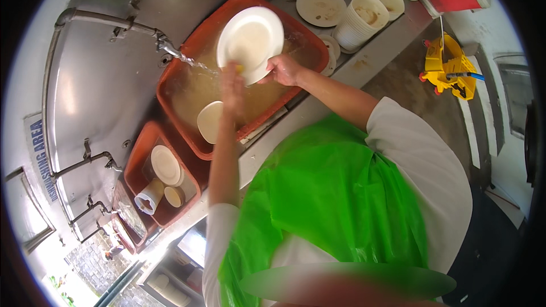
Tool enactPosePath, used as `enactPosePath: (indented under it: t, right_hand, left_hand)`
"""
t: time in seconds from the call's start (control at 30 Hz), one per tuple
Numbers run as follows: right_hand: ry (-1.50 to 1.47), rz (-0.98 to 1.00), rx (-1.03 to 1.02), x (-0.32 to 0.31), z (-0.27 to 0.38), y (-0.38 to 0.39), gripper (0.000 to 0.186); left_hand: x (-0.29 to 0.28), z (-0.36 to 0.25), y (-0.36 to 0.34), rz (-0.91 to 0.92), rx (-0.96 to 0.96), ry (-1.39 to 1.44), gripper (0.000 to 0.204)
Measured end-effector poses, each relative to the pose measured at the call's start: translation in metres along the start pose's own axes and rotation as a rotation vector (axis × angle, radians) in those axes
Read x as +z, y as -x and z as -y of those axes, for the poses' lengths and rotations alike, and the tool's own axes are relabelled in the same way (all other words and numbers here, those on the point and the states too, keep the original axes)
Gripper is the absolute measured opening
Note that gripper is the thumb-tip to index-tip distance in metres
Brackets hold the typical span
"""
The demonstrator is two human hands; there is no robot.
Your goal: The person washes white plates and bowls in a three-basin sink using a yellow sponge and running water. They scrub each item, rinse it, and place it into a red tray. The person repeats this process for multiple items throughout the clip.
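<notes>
My right hand (281, 71) grips the lower right rim of a white plate (250, 38), tilted above a large orange tub (170, 96) of cloudy water. My left hand (232, 85), blurred, is at the plate's lower left with a small yellow sponge (239, 69) in it. Water runs from a steel faucet (173, 51) just left of the plate. A cream dish (209, 121) lies in the tub below my left hand.
A smaller orange tub (142, 165) with plates and containers stands left, below more pipes. Stacked bowls (355, 25) and a used plate (320, 7) are on the ledge at top right. A yellow mop bucket (449, 68) stands on the floor to the right.
</notes>
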State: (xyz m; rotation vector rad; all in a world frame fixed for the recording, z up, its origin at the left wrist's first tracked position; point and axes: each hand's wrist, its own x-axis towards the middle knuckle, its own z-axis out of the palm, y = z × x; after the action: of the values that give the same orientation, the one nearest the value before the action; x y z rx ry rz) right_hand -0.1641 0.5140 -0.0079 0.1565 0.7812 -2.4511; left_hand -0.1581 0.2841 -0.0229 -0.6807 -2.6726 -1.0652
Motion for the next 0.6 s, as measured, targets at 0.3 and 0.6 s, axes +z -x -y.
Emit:
enactPosePath:
  t: [0.3, 0.6]
  right_hand:
    - [0.164, 0.103, 0.174, -0.012, -0.014, -0.024, 0.039]
    - [0.774, -0.208, 0.172, -0.011, 0.040, 0.005, 0.057]
  left_hand:
    - [-0.009, -0.093, -0.059, 0.328, -0.110, 0.375, 0.062]
    - [-0.052, 0.074, -0.009, 0.087, -0.735, 0.747, 0.063]
